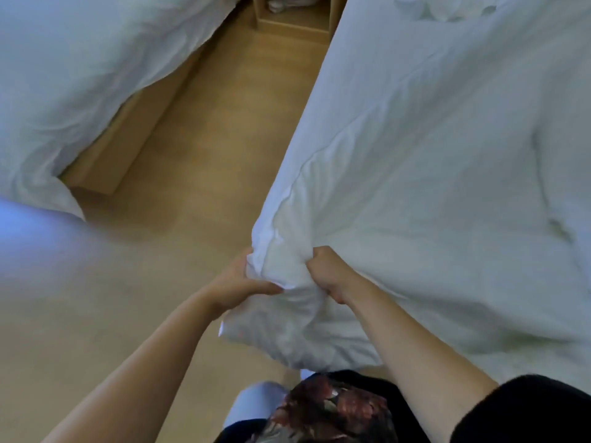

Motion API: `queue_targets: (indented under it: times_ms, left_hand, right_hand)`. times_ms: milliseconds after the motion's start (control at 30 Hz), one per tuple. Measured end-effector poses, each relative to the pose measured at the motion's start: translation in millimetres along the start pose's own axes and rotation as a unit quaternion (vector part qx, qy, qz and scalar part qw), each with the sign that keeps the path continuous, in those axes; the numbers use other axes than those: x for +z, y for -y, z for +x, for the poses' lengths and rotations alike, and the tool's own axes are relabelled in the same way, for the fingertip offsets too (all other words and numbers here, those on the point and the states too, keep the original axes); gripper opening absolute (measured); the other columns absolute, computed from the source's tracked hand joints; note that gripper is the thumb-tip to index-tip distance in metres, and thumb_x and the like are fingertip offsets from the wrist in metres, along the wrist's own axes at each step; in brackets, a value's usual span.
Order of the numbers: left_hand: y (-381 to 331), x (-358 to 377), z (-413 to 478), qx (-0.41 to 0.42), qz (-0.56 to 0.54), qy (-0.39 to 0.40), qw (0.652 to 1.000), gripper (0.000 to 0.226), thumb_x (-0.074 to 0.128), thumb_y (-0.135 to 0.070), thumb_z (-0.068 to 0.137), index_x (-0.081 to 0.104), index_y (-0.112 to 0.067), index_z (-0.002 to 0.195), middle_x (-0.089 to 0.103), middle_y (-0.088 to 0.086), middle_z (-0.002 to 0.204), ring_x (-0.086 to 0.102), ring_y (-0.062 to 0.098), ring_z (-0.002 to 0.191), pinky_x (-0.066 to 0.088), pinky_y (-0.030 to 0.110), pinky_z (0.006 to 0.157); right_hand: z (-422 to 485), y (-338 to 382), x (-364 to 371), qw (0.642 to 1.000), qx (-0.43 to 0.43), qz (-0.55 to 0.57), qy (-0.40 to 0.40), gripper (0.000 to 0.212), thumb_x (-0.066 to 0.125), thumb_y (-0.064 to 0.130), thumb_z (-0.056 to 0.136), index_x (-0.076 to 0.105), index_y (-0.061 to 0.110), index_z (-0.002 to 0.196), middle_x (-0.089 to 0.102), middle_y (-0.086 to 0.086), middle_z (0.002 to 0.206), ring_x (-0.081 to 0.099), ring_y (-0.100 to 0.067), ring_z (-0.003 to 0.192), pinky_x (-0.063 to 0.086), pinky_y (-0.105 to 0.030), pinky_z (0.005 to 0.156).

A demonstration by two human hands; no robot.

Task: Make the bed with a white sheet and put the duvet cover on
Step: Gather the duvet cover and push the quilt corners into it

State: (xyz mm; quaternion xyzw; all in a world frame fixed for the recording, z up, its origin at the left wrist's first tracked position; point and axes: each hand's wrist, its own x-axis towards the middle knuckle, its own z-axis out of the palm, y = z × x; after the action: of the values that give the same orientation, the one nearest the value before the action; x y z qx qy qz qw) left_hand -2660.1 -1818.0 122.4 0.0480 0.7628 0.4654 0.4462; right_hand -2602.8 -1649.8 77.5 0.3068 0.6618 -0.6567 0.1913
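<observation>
From the head camera, both hands work the near corner of the duvet [431,174] lying on the right-hand bed: the left hand [238,287] pinches bunched fabric with thumb outstretched, the right hand [326,271] fists it. It looks like seating the filling into the cover's corner; next, probably a firm shake.

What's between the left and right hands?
Head view: a bunched white fabric duvet corner fills the gap between the left hand and the right hand; both hands grip it.
</observation>
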Motion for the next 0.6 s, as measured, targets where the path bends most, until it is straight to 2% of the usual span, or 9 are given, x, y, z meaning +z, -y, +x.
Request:
queue_targets:
  times_ms: [67, 100, 200, 300, 400, 433, 500, 533, 600]
  left_hand:
    - [-12, -21, 36, -0.045, -0.031, 0.022, 0.998, 0.094, 0.076, -0.036, 0.057, 0.035, -0.025, 0.141, 0.051, -0.003, 0.134, 0.051, 0.016, 0.12, 0.042, 0.036, 0.103]
    - [-21, -28, 56, -0.07, -0.043, 0.04, 0.996, 0.1, 0.075, -0.042, 0.058, 0.029, -0.026, 0.145, 0.045, -0.002, 0.141, 0.049, 0.019, 0.124, 0.04, 0.042, 0.105]
    - [-49, -37, 116, -0.141, -0.005, 0.063, 0.988, 0.102, 0.074, -0.056, 0.07, 0.02, -0.018, 0.148, 0.044, -0.001, 0.142, 0.051, 0.021, 0.12, 0.047, 0.038, 0.09]
    - [-60, -28, 156, -0.158, 0.052, 0.086, 0.982, 0.069, 0.068, -0.042, 0.083, 0.041, 0.0, 0.13, 0.06, 0.008, 0.11, 0.059, 0.021, 0.085, 0.05, 0.03, 0.066]
    - [-74, -13, 166, -0.038, 0.063, 0.152, 0.986, 0.028, 0.048, -0.01, 0.092, 0.056, -0.001, 0.117, 0.062, 0.012, 0.103, 0.056, 0.018, 0.074, 0.046, 0.021, 0.057]
    - [-79, -13, 163, 0.033, 0.091, 0.156, 0.983, 0.024, 0.043, -0.007, 0.091, 0.058, -0.007, 0.11, 0.063, 0.011, 0.103, 0.055, 0.017, 0.076, 0.044, 0.02, 0.058]
    - [-83, -22, 158, 0.186, 0.189, 0.184, 0.946, 0.015, 0.042, -0.007, 0.091, 0.054, -0.015, 0.09, 0.063, 0.012, 0.088, 0.055, 0.024, 0.079, 0.037, 0.024, 0.062]
    - [-83, -29, 155, 0.256, 0.265, 0.224, 0.902, 0.015, 0.043, -0.009, 0.092, 0.046, -0.017, 0.079, 0.058, 0.013, 0.076, 0.054, 0.03, 0.077, 0.031, 0.027, 0.061]
    - [-82, -44, 155, 0.35, 0.405, 0.292, 0.792, 0.033, 0.043, -0.013, 0.094, 0.027, -0.022, 0.068, 0.038, 0.004, 0.06, 0.05, 0.037, 0.075, 0.022, 0.03, 0.059]
  right_hand:
    - [12, 0, 11, 0.997, 0.035, -0.064, -0.005, 0.023, 0.045, -0.003, 0.085, 0.065, -0.003, 0.096, 0.066, -0.009, 0.092, 0.06, -0.017, 0.08, 0.042, -0.019, 0.056]
    - [15, 0, 14, 0.995, 0.049, -0.086, -0.007, 0.022, 0.042, -0.005, 0.083, 0.064, -0.004, 0.088, 0.063, -0.008, 0.084, 0.058, -0.016, 0.076, 0.04, -0.02, 0.055]
    - [18, 1, 20, 0.991, 0.096, -0.086, -0.046, 0.034, 0.04, -0.01, 0.079, 0.047, 0.013, 0.055, 0.046, 0.004, 0.056, 0.044, -0.005, 0.05, 0.03, -0.013, 0.041]
    - [15, 7, 25, 0.983, 0.131, -0.097, -0.082, 0.03, 0.04, -0.006, 0.08, 0.045, 0.014, 0.058, 0.047, 0.002, 0.061, 0.042, -0.008, 0.056, 0.029, -0.012, 0.043]
    - [18, 30, 17, 0.98, 0.148, -0.041, -0.129, 0.02, 0.042, -0.003, 0.078, 0.062, 0.0, 0.075, 0.06, -0.007, 0.073, 0.053, -0.013, 0.064, 0.041, -0.017, 0.054]
    - [24, 42, 10, 0.97, 0.142, 0.009, -0.197, 0.016, 0.045, 0.001, 0.079, 0.061, 0.0, 0.075, 0.057, -0.008, 0.072, 0.052, -0.015, 0.062, 0.043, -0.022, 0.055]
    - [45, 70, -11, 0.903, 0.105, 0.134, -0.394, 0.012, 0.054, 0.02, 0.082, 0.057, 0.009, 0.085, 0.058, -0.009, 0.085, 0.054, -0.02, 0.071, 0.048, -0.034, 0.066]
    - [60, 86, -26, 0.871, 0.091, 0.182, -0.448, 0.033, 0.058, 0.036, 0.082, 0.054, 0.014, 0.107, 0.057, -0.011, 0.106, 0.057, -0.023, 0.088, 0.048, -0.04, 0.079]
    - [97, 113, -47, 0.884, 0.13, 0.155, -0.422, 0.095, 0.064, 0.059, 0.074, 0.013, 0.028, 0.148, 0.031, -0.01, 0.146, 0.042, -0.027, 0.127, 0.038, -0.043, 0.1]
